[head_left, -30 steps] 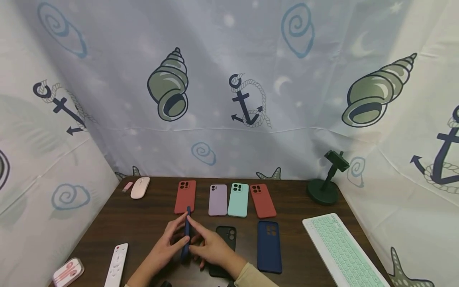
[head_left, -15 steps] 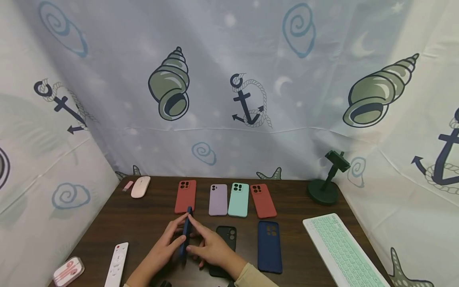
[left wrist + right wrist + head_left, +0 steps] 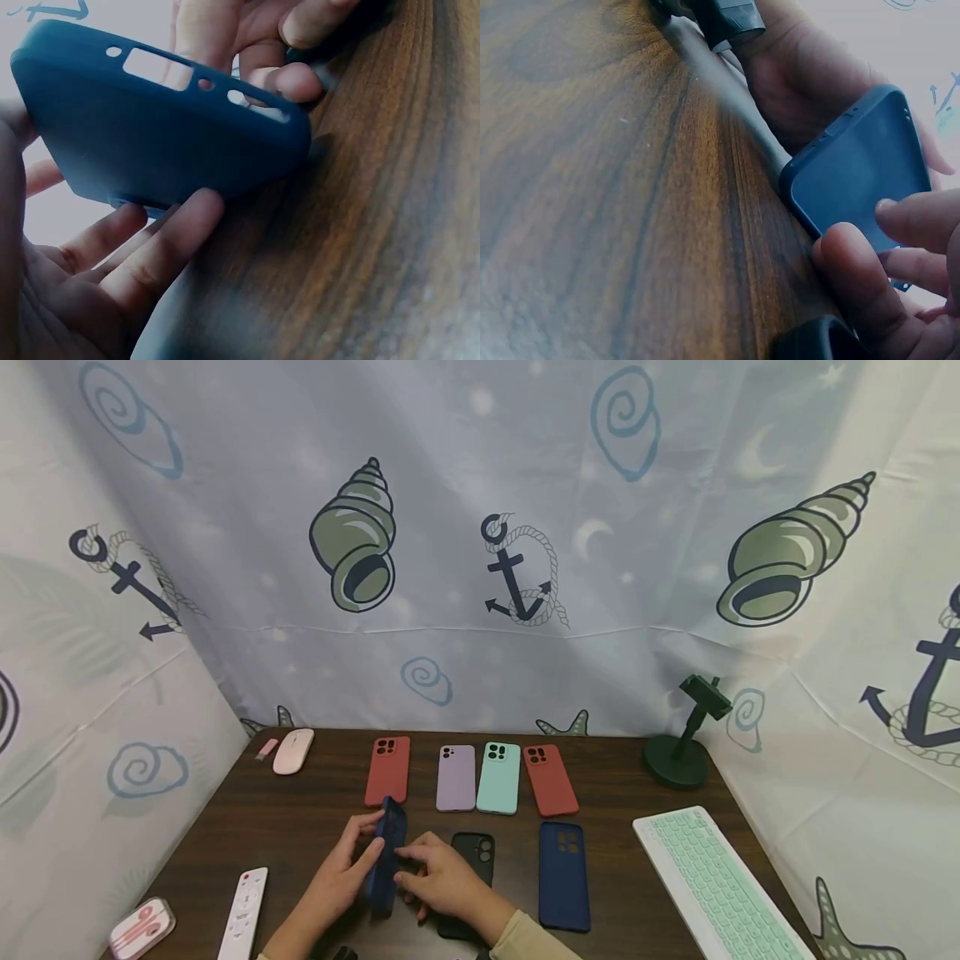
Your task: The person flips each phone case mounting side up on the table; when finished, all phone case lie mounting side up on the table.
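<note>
In the head view a dark blue phone case [image 3: 387, 860] is held on edge above the table. My left hand [image 3: 341, 867] grips it from the left, with the thumb on its outer back and other fingers at its far edge. The port cutouts along its end show in the left wrist view. My right hand [image 3: 442, 872] has bent fingers at the open inner side. In the right wrist view the index fingertip [image 3: 886, 210] overlaps the inner face and the thumb [image 3: 847, 247] the lower edge; I cannot tell whether they pinch it. A black phone case [image 3: 475, 853] lies partly under the right forearm.
A row of red [image 3: 388, 772], lilac [image 3: 455, 781], mint [image 3: 498, 781] and red phone cases [image 3: 551, 781] lies behind. Another blue case [image 3: 564, 889] and a keyboard [image 3: 705, 868] lie right, near a green stand [image 3: 675, 762]. Left are a mouse [image 3: 293, 752], remote [image 3: 243, 910] and boxed earphones [image 3: 142, 928].
The blue case has turned from edge-on so its face shows. My right index finger has left its far top edge and drawn back toward the thumb; the left hand keeps its hold.
</note>
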The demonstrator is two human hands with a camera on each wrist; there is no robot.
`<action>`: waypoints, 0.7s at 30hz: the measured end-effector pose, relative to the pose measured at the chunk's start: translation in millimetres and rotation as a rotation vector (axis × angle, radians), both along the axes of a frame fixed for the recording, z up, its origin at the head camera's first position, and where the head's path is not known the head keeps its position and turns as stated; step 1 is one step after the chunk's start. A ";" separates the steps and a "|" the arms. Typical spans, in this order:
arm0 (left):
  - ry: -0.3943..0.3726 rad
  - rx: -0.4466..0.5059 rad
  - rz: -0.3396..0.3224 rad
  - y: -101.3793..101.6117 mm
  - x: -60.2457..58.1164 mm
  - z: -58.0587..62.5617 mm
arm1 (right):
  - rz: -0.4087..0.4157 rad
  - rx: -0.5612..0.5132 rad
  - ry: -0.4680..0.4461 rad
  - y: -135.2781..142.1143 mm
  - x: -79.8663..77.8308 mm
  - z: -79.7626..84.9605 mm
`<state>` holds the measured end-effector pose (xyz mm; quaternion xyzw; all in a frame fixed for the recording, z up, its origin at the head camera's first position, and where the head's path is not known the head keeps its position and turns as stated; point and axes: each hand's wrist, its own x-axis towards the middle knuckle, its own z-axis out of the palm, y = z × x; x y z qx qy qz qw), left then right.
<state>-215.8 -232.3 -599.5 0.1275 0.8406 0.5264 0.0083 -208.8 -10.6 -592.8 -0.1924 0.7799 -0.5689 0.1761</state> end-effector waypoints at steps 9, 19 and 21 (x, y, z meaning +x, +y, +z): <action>-0.102 0.211 -0.073 -5.5 -0.7 2.9 | -0.053 -0.064 -0.066 -1.0 0.7 2.4; -0.200 0.236 -0.170 -16.5 -3.7 3.2 | -0.089 -0.088 -0.081 -3.4 0.7 3.0; -0.236 0.236 -0.154 -17.0 -3.3 3.4 | -0.089 -0.065 -0.065 -4.2 0.2 1.6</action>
